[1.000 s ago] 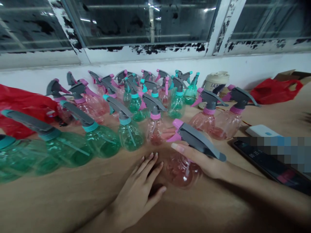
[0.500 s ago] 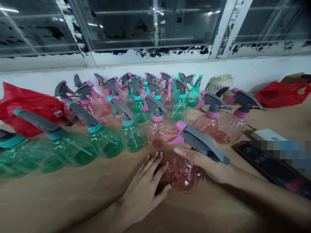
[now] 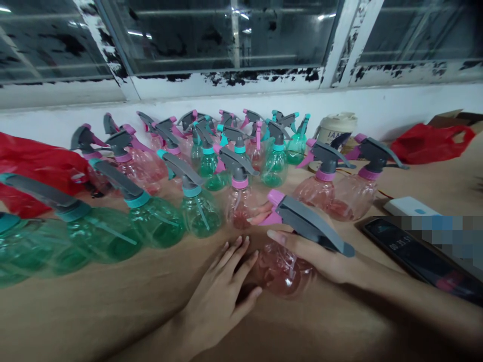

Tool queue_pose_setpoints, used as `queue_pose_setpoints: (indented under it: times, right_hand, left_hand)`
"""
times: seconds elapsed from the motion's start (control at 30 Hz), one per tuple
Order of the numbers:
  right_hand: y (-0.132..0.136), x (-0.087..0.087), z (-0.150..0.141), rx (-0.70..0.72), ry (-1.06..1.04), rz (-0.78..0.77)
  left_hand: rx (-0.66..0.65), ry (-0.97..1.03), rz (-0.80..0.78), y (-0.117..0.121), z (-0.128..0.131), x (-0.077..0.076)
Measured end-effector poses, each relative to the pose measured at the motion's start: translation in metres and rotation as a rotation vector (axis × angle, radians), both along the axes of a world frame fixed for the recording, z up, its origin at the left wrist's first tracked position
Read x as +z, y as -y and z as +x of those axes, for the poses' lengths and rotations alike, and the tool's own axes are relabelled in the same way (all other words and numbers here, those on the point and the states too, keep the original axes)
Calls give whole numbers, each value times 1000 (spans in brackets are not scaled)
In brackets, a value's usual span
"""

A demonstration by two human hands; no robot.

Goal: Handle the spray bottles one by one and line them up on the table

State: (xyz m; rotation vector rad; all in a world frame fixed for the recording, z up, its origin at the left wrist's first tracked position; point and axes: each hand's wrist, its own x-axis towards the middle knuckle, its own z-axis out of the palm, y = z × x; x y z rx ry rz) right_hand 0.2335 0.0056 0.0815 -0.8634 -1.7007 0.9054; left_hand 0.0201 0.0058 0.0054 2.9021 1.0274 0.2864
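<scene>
A clear pink spray bottle [image 3: 287, 274] with a grey and pink trigger head stands in front of me. My right hand [image 3: 319, 251] is wrapped around its neck below the head; some fingers show behind the pink trigger. Flat on the table, just left of that bottle, rests my left hand [image 3: 222, 291], fingers stretched and holding nothing. Ahead of my left hand are a green spray bottle [image 3: 202, 216] and another pink spray bottle [image 3: 240, 206], both upright.
Several more green bottles [image 3: 156, 221] line the left, and others crowd toward the wall. Two pink bottles [image 3: 349, 196] stand at right, near a white box [image 3: 409, 205] and a phone [image 3: 400, 246]. Red bags [image 3: 430, 143] lie at both sides; a pale tub [image 3: 337, 125] stands behind.
The view shifts slightly right and then back. My right hand keeps its grip on the pink spray bottle, and my left hand stays flat beside it.
</scene>
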Motion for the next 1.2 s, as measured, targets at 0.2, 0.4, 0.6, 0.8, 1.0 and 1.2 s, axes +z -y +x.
queue_pose_setpoints:
  times: [0.2, 0.4, 0.6, 0.8, 1.0, 1.2]
  right_hand:
    - [2, 4, 2, -136, 96, 32]
    - [2, 4, 2, -142, 81, 1]
    - [2, -1, -2, -76, -79, -50]
    - [0, -2, -2, -80, -82, -12]
    - [0, -2, -3, -87, -77, 12]
    - [-1, -5, -2, -49, -94, -35]
  left_hand:
    - [-8, 2, 41, 0, -1, -2]
    - [-24, -11, 84, 0, -1, -2]
    - [-22, 5, 111, 0, -2, -5]
    - [-28, 13, 102, -1, -1, -4]
    - [-27, 8, 93, -1, -1, -3]
    - [-19, 6, 99, -1, -2, -6]
